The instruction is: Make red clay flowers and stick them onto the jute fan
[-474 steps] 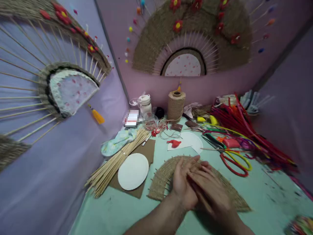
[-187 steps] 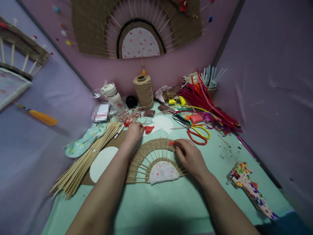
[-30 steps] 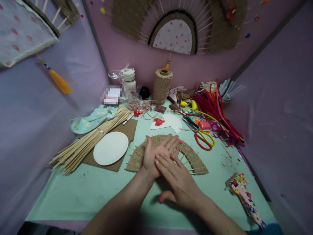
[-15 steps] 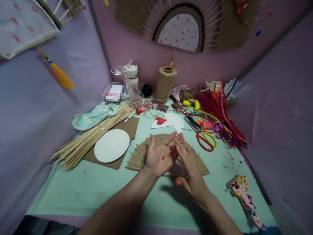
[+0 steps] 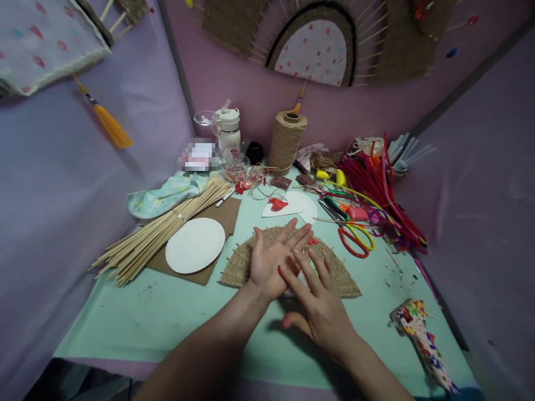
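My left hand (image 5: pixel 271 268) is held palm up over the table, its fingers stretched out and apart. Across its palm reaches my right hand (image 5: pixel 325 312), fingers spread, the index fingertip pressing near the palm's middle. A trace of red shows at that fingertip; the small red clay piece itself is mostly hidden. Beneath both hands lies a woven twine half-circle (image 5: pixel 237 268) with stick ends along its curved edge. Small red clay bits (image 5: pixel 313 241) rest on its upper part. Behind it, a red clay lump (image 5: pixel 277 204) sits on a cut white paper piece (image 5: pixel 307 207).
To the left are a white oval card (image 5: pixel 195 246), brown cardboard (image 5: pixel 228 220) and a bundle of thin sticks (image 5: pixel 163 231). A twine spool (image 5: pixel 288 143) stands at the back. Scissors (image 5: pixel 355 239), pipe cleaners (image 5: pixel 376 189) and a patterned glue gun (image 5: pixel 424 342) are on the right.
My right hand has shifted so its index finger lies over the left palm, covering the red clay piece that showed there before. The view has turned slightly left.
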`<state>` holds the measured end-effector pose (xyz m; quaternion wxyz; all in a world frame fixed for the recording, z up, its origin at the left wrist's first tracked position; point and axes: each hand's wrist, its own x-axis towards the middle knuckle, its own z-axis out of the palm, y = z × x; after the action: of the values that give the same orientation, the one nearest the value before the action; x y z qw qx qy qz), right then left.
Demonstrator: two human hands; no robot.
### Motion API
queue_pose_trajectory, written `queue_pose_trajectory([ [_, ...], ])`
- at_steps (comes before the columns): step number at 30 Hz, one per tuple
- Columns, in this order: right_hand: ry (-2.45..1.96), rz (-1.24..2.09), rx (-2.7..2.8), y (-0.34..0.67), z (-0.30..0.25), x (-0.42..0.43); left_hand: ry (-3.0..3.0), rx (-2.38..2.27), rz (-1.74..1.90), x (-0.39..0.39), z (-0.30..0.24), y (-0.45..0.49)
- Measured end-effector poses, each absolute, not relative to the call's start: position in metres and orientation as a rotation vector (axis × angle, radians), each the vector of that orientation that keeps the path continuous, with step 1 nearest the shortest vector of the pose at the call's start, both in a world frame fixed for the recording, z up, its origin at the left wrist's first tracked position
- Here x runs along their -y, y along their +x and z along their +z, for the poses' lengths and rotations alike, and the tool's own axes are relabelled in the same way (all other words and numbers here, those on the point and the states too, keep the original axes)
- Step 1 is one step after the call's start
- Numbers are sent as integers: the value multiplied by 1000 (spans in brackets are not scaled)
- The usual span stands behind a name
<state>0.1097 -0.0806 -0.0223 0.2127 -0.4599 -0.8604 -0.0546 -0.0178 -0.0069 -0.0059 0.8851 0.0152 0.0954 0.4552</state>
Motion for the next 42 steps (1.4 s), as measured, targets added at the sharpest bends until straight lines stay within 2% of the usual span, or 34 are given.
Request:
queue_pose_trajectory([
  [12, -1354, -161, 2352, 108, -24, 79, 32, -188, 930, 8, -6, -19],
  [26, -1253, -114, 2415, 108, -23, 78, 23, -191, 896, 10, -5, -18],
  [38, -1388, -101, 2339, 107, -25, 72, 2, -188, 888, 11, -5, -15],
  [42, -1293, -36, 2292, 113, -19, 68, -6, -186, 859, 11, -6, -14],
])
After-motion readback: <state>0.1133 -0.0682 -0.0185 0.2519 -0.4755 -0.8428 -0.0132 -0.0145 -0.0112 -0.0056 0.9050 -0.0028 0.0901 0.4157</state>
